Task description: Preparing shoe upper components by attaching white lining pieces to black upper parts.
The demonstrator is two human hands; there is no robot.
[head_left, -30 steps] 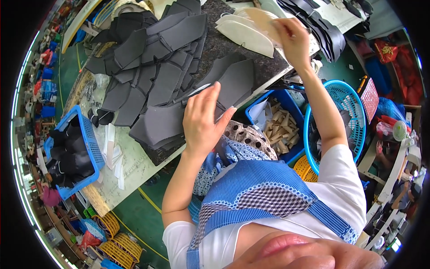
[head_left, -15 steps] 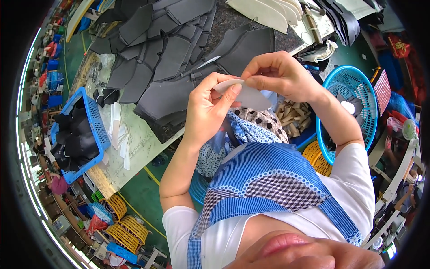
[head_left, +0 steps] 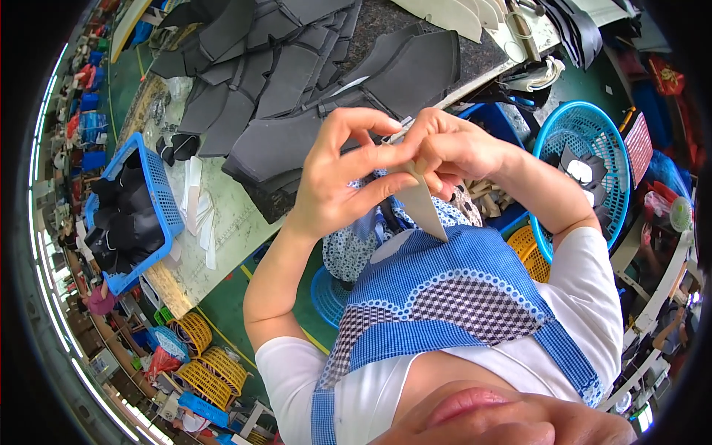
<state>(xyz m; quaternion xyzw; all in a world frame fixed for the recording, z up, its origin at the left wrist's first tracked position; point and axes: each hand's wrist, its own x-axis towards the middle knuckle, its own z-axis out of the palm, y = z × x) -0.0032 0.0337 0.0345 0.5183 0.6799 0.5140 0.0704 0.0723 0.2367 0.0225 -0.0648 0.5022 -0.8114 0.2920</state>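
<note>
A thin, flat beige piece of sheet material [head_left: 424, 209] hangs from my fingers in front of my apron, its narrow end pointing down. My right hand [head_left: 463, 152] is closed on its upper part, fingers bent tightly. The thumb and forefinger of my left hand [head_left: 348, 167] close on its left edge, while the other fingers stay raised and apart. Fingers hide the upper end of the piece. Just beyond my hands, dark grey cut panels [head_left: 285, 81] lie overlapped in a large pile on the table.
A blue basket of black pieces [head_left: 172, 211] stands at the table's left, beside pale strips [head_left: 194, 200]. On the right are a tall turquoise basket [head_left: 543, 141] and a blue bin with small beige pieces [head_left: 519, 215]. Cream panels [head_left: 452, 18] lie at the far edge.
The piece has turned from lying roughly sideways to hanging downward, its beige side now showing. My right hand has closed further round it, and my left hand's fingers have spread.
</note>
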